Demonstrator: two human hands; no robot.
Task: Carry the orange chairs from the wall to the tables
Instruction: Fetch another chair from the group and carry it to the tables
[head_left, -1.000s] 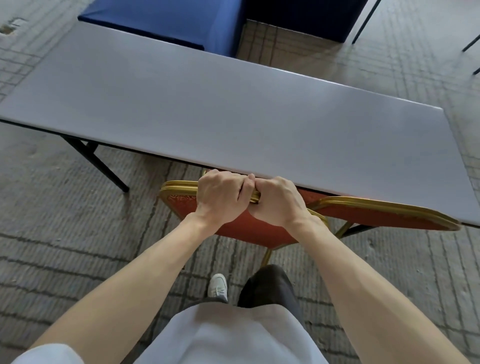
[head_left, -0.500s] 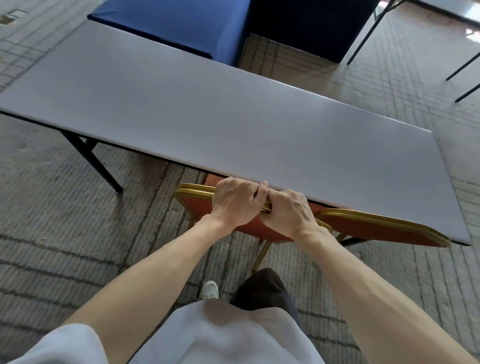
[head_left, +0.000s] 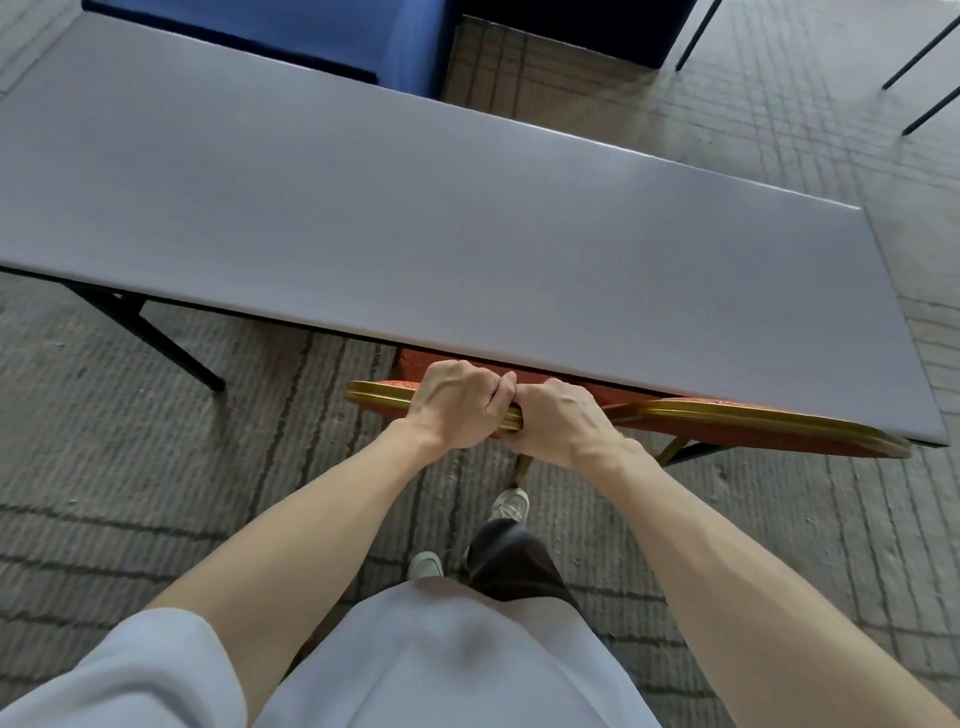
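Observation:
An orange chair (head_left: 384, 402) with a gold frame stands at the near edge of a long grey table (head_left: 415, 223), its seat tucked under the tabletop. My left hand (head_left: 457, 410) and my right hand (head_left: 558, 423) grip the top rail of its backrest side by side, knuckles touching. A second orange chair (head_left: 753, 428) with the same gold rim stands just to the right, also against the table edge. Most of both chairs is hidden by the table and my arms.
A blue-draped table (head_left: 337, 36) stands beyond the grey one. Black folding legs (head_left: 150, 338) hold the table at the left. Thin black legs (head_left: 919, 62) of other furniture show at the top right. Patterned carpet covers the floor; my feet are below the chair.
The chair has slid further under the table, and my hands have moved forward with it to the table's edge. The grip is unchanged.

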